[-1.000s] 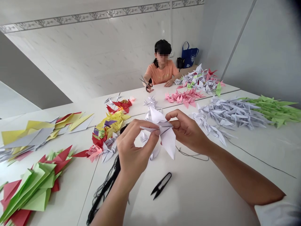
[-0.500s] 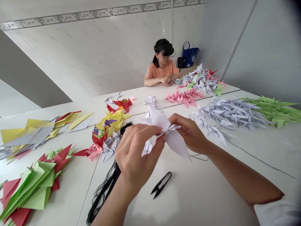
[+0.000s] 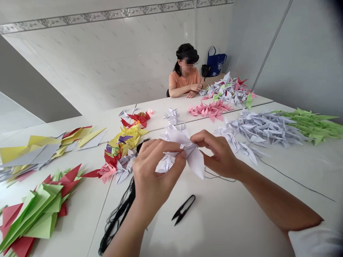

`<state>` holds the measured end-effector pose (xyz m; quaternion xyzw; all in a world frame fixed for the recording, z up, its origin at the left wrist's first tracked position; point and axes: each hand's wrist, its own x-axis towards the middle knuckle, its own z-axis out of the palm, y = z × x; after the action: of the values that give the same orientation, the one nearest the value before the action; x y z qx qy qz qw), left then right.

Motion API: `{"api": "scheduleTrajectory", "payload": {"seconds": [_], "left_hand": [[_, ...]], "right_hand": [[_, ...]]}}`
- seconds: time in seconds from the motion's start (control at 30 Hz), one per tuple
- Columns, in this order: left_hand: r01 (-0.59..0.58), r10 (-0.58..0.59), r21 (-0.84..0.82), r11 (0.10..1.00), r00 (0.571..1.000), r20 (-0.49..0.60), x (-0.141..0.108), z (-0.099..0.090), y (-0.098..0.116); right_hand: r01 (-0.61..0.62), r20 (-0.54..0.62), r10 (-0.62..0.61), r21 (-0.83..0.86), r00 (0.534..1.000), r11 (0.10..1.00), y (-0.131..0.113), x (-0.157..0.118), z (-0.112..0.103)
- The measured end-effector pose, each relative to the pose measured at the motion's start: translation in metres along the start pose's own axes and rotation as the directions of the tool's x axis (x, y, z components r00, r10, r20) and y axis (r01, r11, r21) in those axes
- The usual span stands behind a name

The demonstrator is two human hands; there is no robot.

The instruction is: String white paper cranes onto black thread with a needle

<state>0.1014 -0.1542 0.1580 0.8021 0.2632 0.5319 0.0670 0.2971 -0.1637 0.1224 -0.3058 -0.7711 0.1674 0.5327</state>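
Observation:
A white paper crane (image 3: 194,160) is held in front of me, one long wing pointing down toward the table. My left hand (image 3: 158,175) pinches its near side between thumb and fingers. My right hand (image 3: 217,155) grips its other side at the folded middle. Below them lie black thread snips (image 3: 183,210) on the white table (image 3: 227,221), touched by neither hand. A tangled bundle of black thread (image 3: 116,217) runs past my left wrist, and a thin thread loop (image 3: 218,177) lies under my right hand.
Heaps of folded cranes lie around: white (image 3: 264,128), green (image 3: 311,123), pink (image 3: 210,110), yellow (image 3: 128,139), and red (image 3: 139,119). Stacks of coloured paper (image 3: 34,214) (image 3: 34,151) fill the left. A seated person (image 3: 184,76) works across the table, with a blue tote bag (image 3: 216,61) behind.
The crane has turned in my fingers, and its long wing now points down rather than out to the right. The seated person's hands have come together near their chest.

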Motion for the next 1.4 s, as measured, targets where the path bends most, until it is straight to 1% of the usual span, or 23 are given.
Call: {"api": "scheduleTrajectory", "payload": {"seconds": [0.07,0.13,0.27,0.33,0.4,0.43,0.47,0.5,0.57,0.63,0.7,0.77,0.87,0.93,1.03,1.13,1.2,1.23,1.3,1.37,1.4], "left_hand": [[0.077,-0.075,-0.040,0.996,0.996,0.046,0.000,0.000,-0.001],[0.092,-0.090,-0.053,0.994,0.995,0.049,0.001,0.000,-0.003],[0.061,-0.061,-0.050,0.997,0.998,-0.001,0.003,-0.004,-0.005],[0.085,-0.091,-0.099,0.991,0.994,-0.057,0.006,-0.010,-0.006],[0.092,-0.111,-0.133,0.987,0.984,-0.141,0.010,-0.018,-0.008],[0.088,-0.108,-0.126,0.988,0.980,-0.165,0.012,-0.021,-0.009],[0.077,-0.093,-0.098,0.992,0.981,-0.168,0.013,-0.024,-0.011],[0.065,-0.072,-0.055,0.996,0.988,-0.139,0.014,-0.026,-0.012],[0.043,-0.043,0.031,0.999,0.999,-0.013,0.015,-0.027,-0.013],[0.029,-0.042,0.113,0.993,0.992,0.115,0.014,-0.024,-0.014],[0.002,-0.038,0.184,0.983,0.981,0.192,0.012,-0.020,-0.014],[-0.024,-0.027,0.239,0.971,0.978,0.208,0.009,-0.015,-0.014],[-0.052,0.005,0.260,0.964,0.984,0.178,0.007,-0.011,-0.015],[-0.075,0.035,0.263,0.962,0.988,0.153,0.008,-0.011,-0.015],[-0.107,0.084,0.280,0.954,0.992,0.093,0.010,-0.018,-0.015],[-0.053,0.064,0.269,0.962,0.997,-0.032,0.014,-0.032,-0.016],[0.029,0.002,0.217,0.976,0.990,-0.142,0.016,-0.041,-0.019],[0.071,-0.034,0.174,0.982,0.977,-0.209,0.018,-0.045,-0.021],[0.119,-0.089,0.069,0.990,0.934,-0.345,0.020,-0.051,-0.024],[0.099,-0.105,-0.039,0.994,0.879,-0.465,0.022,-0.055,-0.027],[0.079,-0.118,-0.098,0.992,0.857,-0.502,0.023,-0.057,-0.028]], "right_hand": [[0.004,0.010,-0.004,-0.043,1.000,0.999,0.001,0.000,-0.001],[-0.023,0.029,0.025,-0.057,0.999,0.998,0.001,0.000,-0.001],[-0.097,0.083,0.103,-0.069,0.991,0.993,0.000,0.001,-0.005],[-0.119,0.117,0.130,-0.092,0.985,0.989,0.002,0.002,-0.006],[-0.135,0.126,0.147,-0.101,0.981,0.986,0.005,0.003,-0.007],[-0.141,0.122,0.152,-0.097,0.981,0.985,0.007,0.003,-0.007],[-0.144,0.116,0.154,-0.087,0.981,0.986,0.009,0.003,-0.006],[-0.145,0.109,0.153,-0.079,0.982,0.986,0.010,0.004,-0.005],[-0.136,0.103,0.145,-0.087,0.984,0.987,0.011,0.004,-0.003],[-0.119,0.094,0.131,-0.124,0.987,0.985,0.010,0.003,-0.002],[-0.096,0.083,0.112,-0.170,0.990,0.981,0.008,0.003,-0.001],[-0.065,0.081,0.085,-0.221,0.993,0.973,0.006,0.002,-0.001],[0.007,0.082,0.019,-0.307,0.996,0.952,0.007,0.001,0.000],[0.042,0.074,-0.015,-0.382,0.997,0.923,0.009,0.000,0.000],[0.041,0.053,-0.017,-0.498,0.998,0.866,0.016,0.001,-0.002],[-0.004,0.032,0.025,-0.543,0.999,0.840,0.024,0.004,-0.008],[-0.057,0.029,0.088,-0.551,0.996,0.832,0.031,0.007,-0.013],[-0.086,0.035,0.128,-0.566,0.991,0.820,0.035,0.009,-0.016],[-0.136,0.054,0.215,-0.619,0.975,0.774,0.045,0.010,-0.021],[-0.170,0.081,0.310,-0.694,0.947,0.700,0.058,0.010,-0.026],[-0.182,0.090,0.355,-0.727,0.931,0.662,0.064,0.010,-0.027]]}}
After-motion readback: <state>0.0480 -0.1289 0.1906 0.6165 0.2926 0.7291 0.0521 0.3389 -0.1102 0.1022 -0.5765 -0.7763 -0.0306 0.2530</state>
